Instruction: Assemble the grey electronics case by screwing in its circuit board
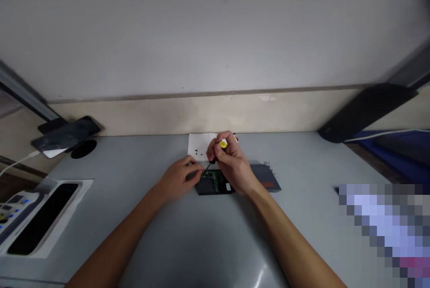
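My right hand (pixel 233 162) is closed around a screwdriver (pixel 223 144) with a yellow-and-black handle. Its thin shaft slants down and left to the upper left part of a dark device (pixel 205 188), where a green circuit board (pixel 215 179) lies exposed. Fingertips of my left hand (pixel 179 177) come together at the device's upper left corner, close to the screwdriver tip. Whether they pinch something small there cannot be made out. Behind the device a white paper (pixel 193 142) carries several small dark pieces, probably screws. A dark flat panel (pixel 267 178) lies to the right, partly covered by my right wrist.
At the left edge a phone (pixel 67 136) with a white cable leans on a stand. Another black-screened phone (pixel 43 218) lies on white paper, beside a power strip (pixel 15 212). A black object (pixel 363 113) stands at the back right. A pixelated area covers the right edge.
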Demonstrator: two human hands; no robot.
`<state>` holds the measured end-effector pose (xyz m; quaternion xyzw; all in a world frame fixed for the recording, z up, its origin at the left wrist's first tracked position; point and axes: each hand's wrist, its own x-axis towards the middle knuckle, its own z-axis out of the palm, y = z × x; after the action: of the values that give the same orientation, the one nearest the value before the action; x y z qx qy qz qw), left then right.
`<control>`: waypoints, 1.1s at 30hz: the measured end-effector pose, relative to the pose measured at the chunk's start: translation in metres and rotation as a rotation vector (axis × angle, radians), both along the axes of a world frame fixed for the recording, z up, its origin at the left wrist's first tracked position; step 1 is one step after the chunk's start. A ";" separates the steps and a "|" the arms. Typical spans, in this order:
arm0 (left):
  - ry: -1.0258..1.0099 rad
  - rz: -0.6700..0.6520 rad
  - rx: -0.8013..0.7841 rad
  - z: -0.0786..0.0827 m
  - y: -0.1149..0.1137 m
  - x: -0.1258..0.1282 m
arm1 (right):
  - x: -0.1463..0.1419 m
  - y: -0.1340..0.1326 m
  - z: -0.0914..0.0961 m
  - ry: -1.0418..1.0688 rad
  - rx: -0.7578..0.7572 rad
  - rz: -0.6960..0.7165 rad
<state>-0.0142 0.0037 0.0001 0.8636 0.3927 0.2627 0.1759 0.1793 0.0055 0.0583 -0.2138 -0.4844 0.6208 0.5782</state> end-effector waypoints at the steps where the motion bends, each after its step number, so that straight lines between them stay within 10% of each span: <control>1: 0.000 0.001 0.000 0.000 0.000 0.000 | 0.002 -0.001 0.002 -0.039 0.021 0.012; 33: -0.011 0.004 -0.023 0.003 -0.003 0.001 | -0.008 -0.003 -0.007 0.002 -0.005 -0.088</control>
<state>-0.0128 0.0010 0.0034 0.8595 0.3962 0.2632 0.1873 0.1715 0.0023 0.0518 -0.2355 -0.4725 0.5963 0.6048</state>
